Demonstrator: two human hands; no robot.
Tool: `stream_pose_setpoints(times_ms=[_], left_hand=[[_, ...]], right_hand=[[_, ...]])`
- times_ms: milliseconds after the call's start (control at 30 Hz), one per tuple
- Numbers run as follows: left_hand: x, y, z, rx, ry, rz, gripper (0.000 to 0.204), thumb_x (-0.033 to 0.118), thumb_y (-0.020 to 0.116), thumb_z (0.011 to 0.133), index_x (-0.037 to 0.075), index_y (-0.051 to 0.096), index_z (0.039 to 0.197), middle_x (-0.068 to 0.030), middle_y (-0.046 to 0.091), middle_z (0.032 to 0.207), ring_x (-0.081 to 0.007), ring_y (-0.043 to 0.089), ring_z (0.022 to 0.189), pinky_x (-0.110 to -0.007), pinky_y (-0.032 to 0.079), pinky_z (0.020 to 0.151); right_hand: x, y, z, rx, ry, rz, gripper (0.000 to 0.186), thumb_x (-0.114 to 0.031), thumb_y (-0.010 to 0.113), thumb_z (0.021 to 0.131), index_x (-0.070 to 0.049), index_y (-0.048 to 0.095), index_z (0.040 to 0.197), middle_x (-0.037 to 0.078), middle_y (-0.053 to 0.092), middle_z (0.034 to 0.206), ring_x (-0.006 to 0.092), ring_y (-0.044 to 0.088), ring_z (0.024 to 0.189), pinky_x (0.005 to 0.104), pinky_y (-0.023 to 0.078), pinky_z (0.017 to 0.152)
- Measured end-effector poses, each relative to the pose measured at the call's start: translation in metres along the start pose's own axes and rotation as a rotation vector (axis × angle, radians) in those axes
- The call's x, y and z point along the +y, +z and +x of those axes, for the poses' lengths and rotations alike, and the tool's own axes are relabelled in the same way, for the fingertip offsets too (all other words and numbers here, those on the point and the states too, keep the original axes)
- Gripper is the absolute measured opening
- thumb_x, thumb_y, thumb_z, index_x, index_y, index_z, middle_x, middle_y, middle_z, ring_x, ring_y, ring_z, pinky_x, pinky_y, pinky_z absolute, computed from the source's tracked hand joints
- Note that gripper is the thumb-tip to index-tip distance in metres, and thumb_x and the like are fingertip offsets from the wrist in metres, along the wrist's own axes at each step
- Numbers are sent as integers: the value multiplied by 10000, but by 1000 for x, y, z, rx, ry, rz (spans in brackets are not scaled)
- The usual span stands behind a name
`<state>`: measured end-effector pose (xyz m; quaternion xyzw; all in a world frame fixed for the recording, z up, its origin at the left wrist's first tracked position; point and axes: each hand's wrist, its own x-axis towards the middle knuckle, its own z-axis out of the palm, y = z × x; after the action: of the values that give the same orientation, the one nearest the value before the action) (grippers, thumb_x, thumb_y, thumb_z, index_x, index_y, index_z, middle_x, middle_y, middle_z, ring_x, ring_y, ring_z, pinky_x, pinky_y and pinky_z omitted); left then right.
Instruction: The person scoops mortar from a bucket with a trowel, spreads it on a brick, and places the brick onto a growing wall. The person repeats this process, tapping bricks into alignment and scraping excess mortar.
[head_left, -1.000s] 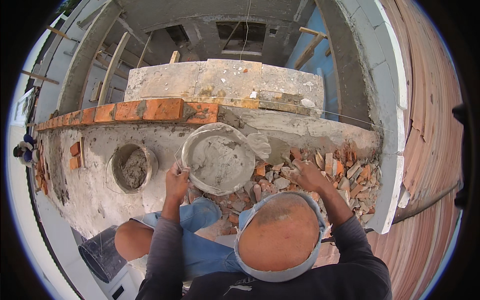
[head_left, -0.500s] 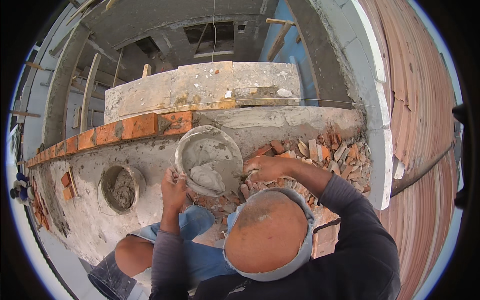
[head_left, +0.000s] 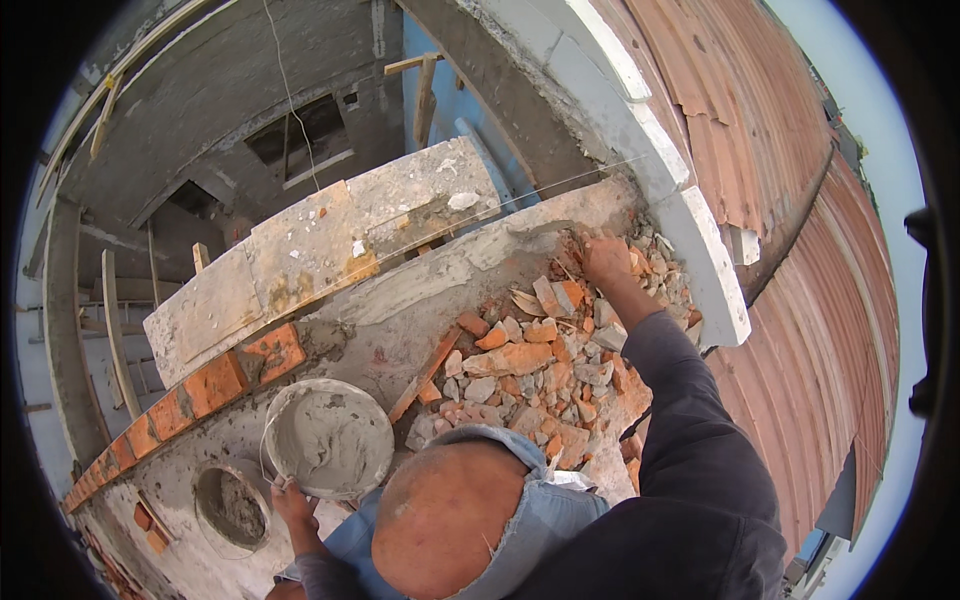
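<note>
My left hand (head_left: 287, 502) grips the near rim of a round grey bucket (head_left: 325, 436) smeared with wet mortar, which rests on the cement ledge. My right arm stretches far to the right. There my right hand (head_left: 605, 258) lies with curled fingers on the far end of a heap of broken brick rubble (head_left: 530, 365), beside a strip of fresh mortar (head_left: 520, 240). Whether that hand holds anything is not clear. My head in a blue-grey cap fills the lower middle of the view.
A row of orange bricks (head_left: 215, 385) runs along the ledge's left side under a rough concrete block (head_left: 320, 255). A round hole (head_left: 230, 505) opens in the ledge by the bucket. A taut string crosses above. A tiled roof (head_left: 790, 250) slopes away on the right.
My right hand has left the bucket and reached out along the rubble to its far right end. My left hand stays on the bucket. The view has swung to the right.
</note>
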<state>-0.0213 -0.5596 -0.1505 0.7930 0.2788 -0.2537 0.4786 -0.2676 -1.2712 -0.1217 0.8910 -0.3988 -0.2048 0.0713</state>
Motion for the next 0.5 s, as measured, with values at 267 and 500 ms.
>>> stream_pose_setpoints(times_ms=[267,500], left_hand=[[4,1,3,53,-61,35,353,152,527,995,115,531,1345,-122,607,1277,-317,622,1131,-546,601,807],[9,-3,-2,18,-112,-14,357,175,527,1006,145,495,1361,-116,604,1258,-300,632,1123,-532,586,843]], right_hand=[[-45,42,-22,-163,95,367,389,-242,432,1038,8,575,1299,221,713,1141,399,681,1080,507,547,929],[11,47,31,-273,307,300,442,-270,377,1064,18,648,1261,242,700,1227,399,674,1166,482,554,970]])
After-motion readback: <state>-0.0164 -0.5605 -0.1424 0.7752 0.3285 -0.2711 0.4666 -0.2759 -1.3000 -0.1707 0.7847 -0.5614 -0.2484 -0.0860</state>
